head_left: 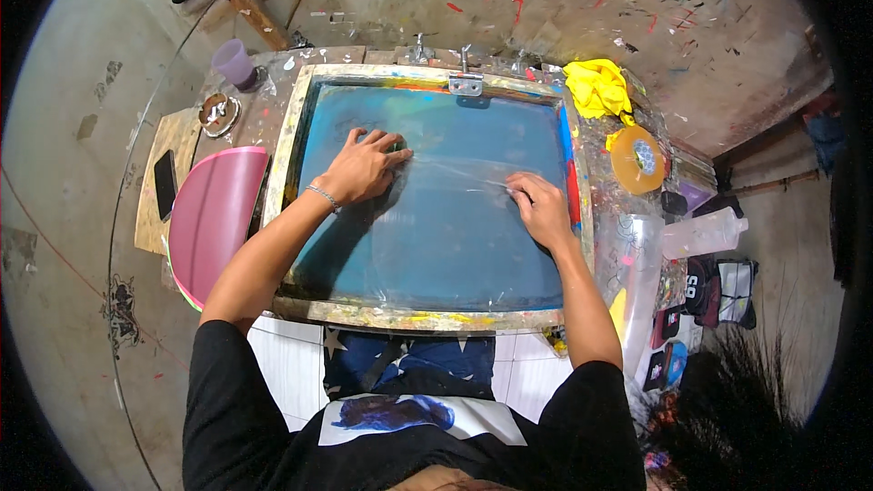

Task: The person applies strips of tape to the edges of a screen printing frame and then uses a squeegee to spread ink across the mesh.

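A wooden-framed printing screen [427,313] with blue-green mesh lies flat in front of me, its rim smeared with paint. Over the mesh is a thin sheet of clear plastic film [446,227], hard to see except for its creases and glare. My left hand [362,168] rests with fingers spread near the film's upper left corner, pressing down on the surface. At the right side my right hand [541,207] pinches the film's edge, where wrinkles run between the two hands. A metal hinge clamp [466,85] grips the screen's far rim.
To the left are a pink rounded sheet [214,218], a dark phone [165,185], a small bowl [218,115] and a purple cup [235,62]. On the right sit a yellow cloth [597,89], a tape roll [627,168], a clear plastic roll [634,255] and a translucent bottle [705,235].
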Demonstrator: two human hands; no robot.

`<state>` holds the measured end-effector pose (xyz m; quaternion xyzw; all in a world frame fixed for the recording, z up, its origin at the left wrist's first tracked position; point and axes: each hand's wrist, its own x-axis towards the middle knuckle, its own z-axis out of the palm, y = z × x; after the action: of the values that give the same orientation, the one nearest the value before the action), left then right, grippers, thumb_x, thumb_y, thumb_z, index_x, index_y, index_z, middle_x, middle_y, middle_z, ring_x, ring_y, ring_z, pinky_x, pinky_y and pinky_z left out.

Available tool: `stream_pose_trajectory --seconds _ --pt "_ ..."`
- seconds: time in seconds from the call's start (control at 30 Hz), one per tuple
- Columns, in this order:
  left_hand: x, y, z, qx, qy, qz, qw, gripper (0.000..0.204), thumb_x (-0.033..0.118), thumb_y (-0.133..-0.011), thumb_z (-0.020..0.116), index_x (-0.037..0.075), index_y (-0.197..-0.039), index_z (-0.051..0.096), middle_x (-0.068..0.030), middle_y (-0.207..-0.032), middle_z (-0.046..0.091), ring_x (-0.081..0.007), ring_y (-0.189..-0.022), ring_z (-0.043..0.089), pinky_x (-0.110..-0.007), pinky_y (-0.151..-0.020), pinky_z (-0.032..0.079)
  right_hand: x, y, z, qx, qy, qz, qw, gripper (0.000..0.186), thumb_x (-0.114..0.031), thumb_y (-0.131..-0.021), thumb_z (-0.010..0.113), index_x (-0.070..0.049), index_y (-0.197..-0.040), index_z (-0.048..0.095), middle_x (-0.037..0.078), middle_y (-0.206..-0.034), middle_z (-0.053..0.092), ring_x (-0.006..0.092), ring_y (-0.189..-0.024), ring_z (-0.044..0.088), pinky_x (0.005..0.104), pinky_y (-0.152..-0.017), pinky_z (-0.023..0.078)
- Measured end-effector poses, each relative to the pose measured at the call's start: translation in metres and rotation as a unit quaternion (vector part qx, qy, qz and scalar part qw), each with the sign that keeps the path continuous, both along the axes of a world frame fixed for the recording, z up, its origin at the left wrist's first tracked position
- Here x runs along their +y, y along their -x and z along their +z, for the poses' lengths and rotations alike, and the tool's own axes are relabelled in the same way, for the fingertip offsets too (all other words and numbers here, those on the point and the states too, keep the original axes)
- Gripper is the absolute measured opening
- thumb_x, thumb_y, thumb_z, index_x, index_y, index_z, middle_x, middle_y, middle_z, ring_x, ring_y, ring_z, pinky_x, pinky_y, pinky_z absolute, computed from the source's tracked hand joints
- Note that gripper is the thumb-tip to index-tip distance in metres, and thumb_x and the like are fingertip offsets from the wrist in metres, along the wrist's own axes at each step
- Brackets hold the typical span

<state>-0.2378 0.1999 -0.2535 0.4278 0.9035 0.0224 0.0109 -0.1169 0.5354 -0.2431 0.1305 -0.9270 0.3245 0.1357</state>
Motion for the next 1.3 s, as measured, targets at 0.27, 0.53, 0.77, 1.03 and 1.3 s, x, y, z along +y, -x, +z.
stream_pose_trajectory --seconds 0.27,0.53,0.77,1.03,1.3 --pt "-0.019 0.016 -0.004 -0.056 -0.200 -0.047 0.977 0.029 0.012 -0.090 0.061 0.009 -0.118 0.068 -0.0106 -0.122 0.068 -0.0307 -0.114 0.062 -0.043 -0.099 0.047 -0.001 0.005 0.001 0.009 0.012 -0.001 1.000 0.010 0.002 -0.085 0.064 0.002 -0.094 0.068 0.015 -0.104 0.072 0.0329 -0.100 0.069 0.0388 -0.086 0.054" --pt "-0.006 0.062 -0.003 -0.245 -0.261 0.096 0.929 0.017 0.010 -0.088 0.068 -0.003 -0.099 0.070 -0.0155 -0.086 0.073 -0.0199 -0.076 0.069 -0.035 -0.074 0.054 0.003 0.049 0.021 0.020 -0.042 -0.068 0.997 0.012 -0.004 -0.090 0.064 0.002 -0.098 0.069 0.019 -0.090 0.072 0.0343 -0.083 0.071 0.0380 -0.075 0.054" --pt "0.010 0.067 -0.007 -0.252 -0.302 0.147 0.907 0.024 0.016 -0.080 0.079 -0.002 -0.094 0.071 -0.0111 -0.079 0.072 -0.0170 -0.072 0.066 -0.033 -0.070 0.053 0.016 0.105 0.009 -0.082 -0.020 -0.088 0.993 0.012 -0.008 -0.087 0.068 0.002 -0.094 0.072 0.016 -0.086 0.074 0.0242 -0.077 0.071 0.0347 -0.073 0.053" --pt "0.016 0.072 -0.008 -0.280 -0.260 0.237 0.893 0.024 0.020 -0.068 0.089 0.003 -0.076 0.074 -0.0099 -0.072 0.072 -0.0178 -0.068 0.067 -0.035 -0.065 0.052 0.022 0.123 0.008 -0.143 -0.022 -0.061 0.988 0.011 -0.006 -0.085 0.068 0.001 -0.091 0.074 0.012 -0.082 0.074 0.0182 -0.074 0.069 0.0321 -0.070 0.052" --pt "0.021 0.078 -0.012 -0.212 -0.239 0.194 0.928 0.036 0.033 -0.073 0.086 0.001 -0.083 0.073 -0.0150 -0.079 0.072 -0.0268 -0.073 0.070 -0.038 -0.069 0.054 0.022 0.125 0.004 -0.153 -0.011 -0.048 0.987 0.012 -0.006 -0.082 0.068 0.000 -0.090 0.075 0.017 -0.085 0.074 0.0250 -0.074 0.071 0.0355 -0.071 0.053"
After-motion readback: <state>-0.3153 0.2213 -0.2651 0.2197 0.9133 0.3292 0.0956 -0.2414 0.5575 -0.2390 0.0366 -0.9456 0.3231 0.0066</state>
